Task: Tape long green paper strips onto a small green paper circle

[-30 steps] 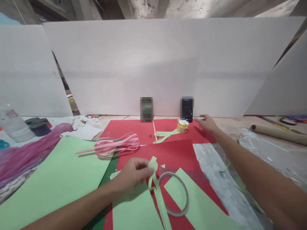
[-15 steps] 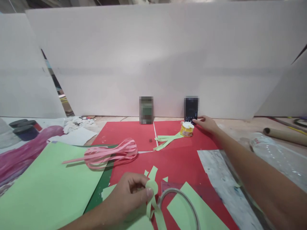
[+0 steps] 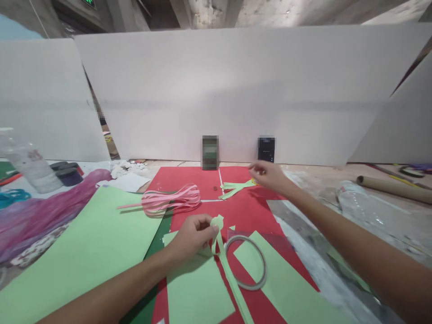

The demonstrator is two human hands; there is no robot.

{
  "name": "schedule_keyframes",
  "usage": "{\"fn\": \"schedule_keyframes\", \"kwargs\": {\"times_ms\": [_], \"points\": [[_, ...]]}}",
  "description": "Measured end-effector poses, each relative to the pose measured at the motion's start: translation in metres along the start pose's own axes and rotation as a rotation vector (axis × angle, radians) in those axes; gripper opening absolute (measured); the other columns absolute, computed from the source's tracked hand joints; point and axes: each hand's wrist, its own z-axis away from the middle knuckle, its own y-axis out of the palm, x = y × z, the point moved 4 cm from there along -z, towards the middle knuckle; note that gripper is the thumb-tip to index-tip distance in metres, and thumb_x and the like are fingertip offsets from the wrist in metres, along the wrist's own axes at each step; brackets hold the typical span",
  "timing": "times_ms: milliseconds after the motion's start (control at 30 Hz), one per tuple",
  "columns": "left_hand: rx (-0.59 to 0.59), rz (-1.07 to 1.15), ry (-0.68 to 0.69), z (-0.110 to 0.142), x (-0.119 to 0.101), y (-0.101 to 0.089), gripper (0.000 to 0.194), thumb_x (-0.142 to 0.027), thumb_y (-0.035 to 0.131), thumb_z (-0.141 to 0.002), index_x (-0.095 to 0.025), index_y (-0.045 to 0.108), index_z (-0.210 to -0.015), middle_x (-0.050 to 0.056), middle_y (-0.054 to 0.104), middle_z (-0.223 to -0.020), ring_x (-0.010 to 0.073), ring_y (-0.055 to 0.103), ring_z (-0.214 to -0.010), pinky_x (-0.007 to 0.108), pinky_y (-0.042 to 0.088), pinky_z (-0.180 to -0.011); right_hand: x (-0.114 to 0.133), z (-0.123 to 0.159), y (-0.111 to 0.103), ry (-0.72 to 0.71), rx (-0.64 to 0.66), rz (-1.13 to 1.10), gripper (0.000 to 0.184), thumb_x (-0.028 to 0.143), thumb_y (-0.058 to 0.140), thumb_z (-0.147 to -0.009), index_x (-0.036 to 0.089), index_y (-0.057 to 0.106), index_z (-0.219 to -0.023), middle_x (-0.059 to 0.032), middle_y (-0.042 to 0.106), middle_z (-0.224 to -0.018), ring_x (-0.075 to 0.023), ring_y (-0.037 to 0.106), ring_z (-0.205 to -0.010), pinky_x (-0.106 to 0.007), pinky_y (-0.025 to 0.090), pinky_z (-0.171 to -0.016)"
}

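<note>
Between thumb and fingers, my left hand (image 3: 197, 236) pinches a small light-green paper disc (image 3: 218, 222) with narrow green paper strips (image 3: 232, 281) hanging from it. My right hand (image 3: 268, 174) is over the back right of the red sheet, in front of the dark phone (image 3: 266, 149). Its fingers are curled in; what they hold, if anything, is hidden. It covers most of a yellow tub (image 3: 255, 181), whose edge shows beside loose green strips (image 3: 235, 187). A grey tape roll (image 3: 263, 270) lies to the right of my left hand.
Red sheets (image 3: 189, 220) cover the middle. A pink paper-strip bundle (image 3: 172, 200) and a large green sheet (image 3: 91, 234) lie left. A second phone (image 3: 209, 153) leans on the white board (image 3: 236, 90). A clear bottle (image 3: 32, 162) stands far left; a cardboard tube (image 3: 394, 189) lies right.
My right hand has come away from the phone and now sits over the yellow tub with fingers curled. My left hand keeps hold of the paper disc. The view has tilted up.
</note>
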Motion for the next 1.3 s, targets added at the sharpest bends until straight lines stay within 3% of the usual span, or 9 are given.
{"fn": "schedule_keyframes", "kwargs": {"times_ms": [33,133,400,567,700,767,900,1067,1300], "points": [[-0.005,-0.006,0.005,0.002,-0.001,0.001,0.035,-0.045,0.066,-0.072,-0.016,0.050,-0.061,-0.005,0.040,-0.049,0.0055,0.030,-0.044,0.020,0.021,-0.043,0.020,0.004,0.012,-0.099,0.153,0.049,0.028,0.033,0.046,-0.089,0.019,0.065,-0.105,-0.0090,0.067,-0.100,-0.0201,0.060,-0.086,-0.029,0.044,-0.074],[-0.035,-0.024,0.007,0.007,-0.005,0.004,0.033,-0.043,0.067,-0.070,-0.016,0.050,-0.061,-0.004,0.042,-0.050,0.0058,0.031,-0.045,0.020,0.022,-0.043,0.055,0.011,0.040,-0.171,0.306,0.092,0.023,0.029,0.056,-0.084,0.022,0.068,-0.103,-0.0091,0.067,-0.100,-0.0221,0.060,-0.091,-0.028,0.042,-0.074],[-0.052,-0.024,0.004,0.008,-0.003,0.002,0.029,-0.039,0.066,-0.067,-0.016,0.049,-0.062,-0.006,0.041,-0.049,0.0059,0.033,-0.045,0.020,0.023,-0.043,0.058,0.002,0.062,-0.111,0.260,0.064,0.016,0.027,0.059,-0.081,0.016,0.066,-0.074,-0.0097,0.067,-0.082,-0.0203,0.060,-0.076,-0.027,0.040,-0.066],[-0.035,-0.004,-0.020,0.007,-0.004,0.003,0.022,-0.033,0.066,-0.065,-0.015,0.052,-0.066,-0.006,0.040,-0.052,0.0051,0.030,-0.045,0.019,0.023,-0.043,0.058,-0.008,0.034,-0.024,0.069,-0.097,0.020,0.031,0.051,-0.085,0.016,0.062,-0.078,-0.0073,0.069,-0.081,-0.0168,0.061,-0.073,-0.027,0.044,-0.067],[-0.042,0.053,-0.034,0.009,-0.005,0.001,0.024,-0.034,0.067,-0.067,-0.016,0.050,-0.067,-0.007,0.039,-0.052,0.0051,0.030,-0.045,0.020,0.022,-0.044,0.069,-0.015,-0.018,0.041,-0.137,-0.277,0.024,0.034,0.042,-0.089,0.014,0.056,-0.090,-0.0101,0.068,-0.091,-0.0124,0.060,-0.063,-0.026,0.046,-0.060],[-0.040,0.072,-0.009,0.010,-0.011,-0.002,0.026,-0.036,0.067,-0.068,-0.016,0.051,-0.068,-0.007,0.039,-0.053,0.0051,0.029,-0.045,0.021,0.022,-0.045,0.083,-0.005,-0.047,0.046,-0.256,-0.545,0.020,0.036,0.054,-0.084,0.016,0.056,-0.088,-0.0079,0.068,-0.085,-0.0116,0.059,-0.060,-0.025,0.046,-0.056],[-0.057,0.018,0.103,0.016,-0.037,-0.008,0.027,-0.039,0.068,-0.069,-0.015,0.056,-0.069,-0.006,0.039,-0.058,0.0052,0.029,-0.048,0.022,0.024,-0.049,0.123,0.045,-0.070,0.067,-0.112,-0.682,0.026,0.038,0.070,-0.073,0.017,0.064,-0.088,-0.0039,0.067,-0.072,-0.0146,0.061,-0.065,-0.026,0.048,-0.057],[-0.124,-0.106,0.161,0.028,-0.067,-0.007,0.024,-0.036,0.064,-0.072,-0.015,0.057,-0.065,-0.005,0.036,-0.058,0.0070,0.029,-0.052,0.024,0.024,-0.051,0.159,0.111,-0.045,0.106,0.145,-0.783,0.022,0.040,0.067,-0.077,0.019,0.066,-0.085,-0.0027,0.064,-0.071,-0.0140,0.059,-0.064,-0.029,0.050,-0.062],[-0.090,-0.121,0.180,0.035,-0.063,0.002,0.019,-0.034,0.061,-0.075,-0.015,0.060,-0.072,-0.004,0.044,-0.063,0.0079,0.034,-0.054,0.023,0.029,-0.053,0.164,0.133,-0.005,0.167,0.168,-0.870,0.023,0.042,0.060,-0.083,0.020,0.055,-0.079,0.0004,0.058,-0.068,-0.0125,0.055,-0.059,-0.026,0.046,-0.054]]}}
